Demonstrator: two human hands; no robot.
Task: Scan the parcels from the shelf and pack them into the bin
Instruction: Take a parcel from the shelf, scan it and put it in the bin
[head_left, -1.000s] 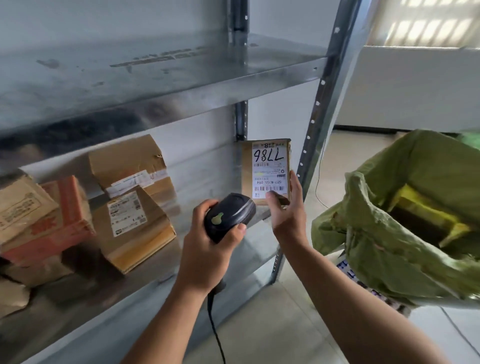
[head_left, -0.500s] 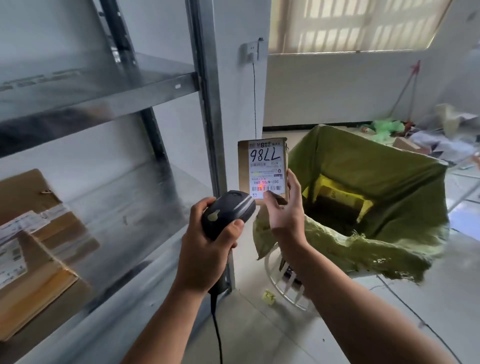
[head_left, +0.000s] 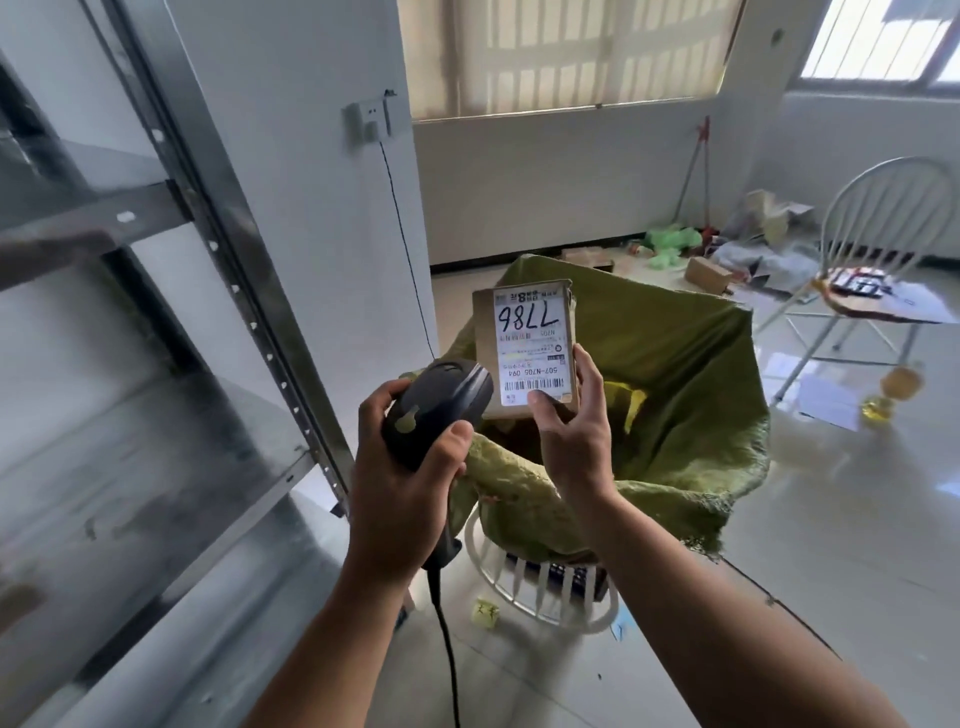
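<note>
1. My right hand (head_left: 571, 447) is gripping a small cardboard parcel (head_left: 484, 358) by its lower end. The thumb is pressing on the bottom of the label and the fingers are curling round the right edge.
2. The parcel is standing upright in the air, over the near rim of the bin (head_left: 540, 587), a white slatted basket lined with a green woven sack (head_left: 691, 395).
3. The white label (head_left: 530, 332) is facing me upside down. It is showing handwritten black digits that read 7786 when turned, a large printed 8 at the top, the code 507-N705 094 and a barcode beneath it. The finer print is too small to read.
4. My left hand (head_left: 400, 493) is wrapping fully round a black scanner (head_left: 441, 405), whose head is pointing at the parcel's lower left corner, just beside it. Its cable (head_left: 449, 660) is hanging towards the floor.
5. The metal shelf (head_left: 156, 441) is standing at my left.
</note>
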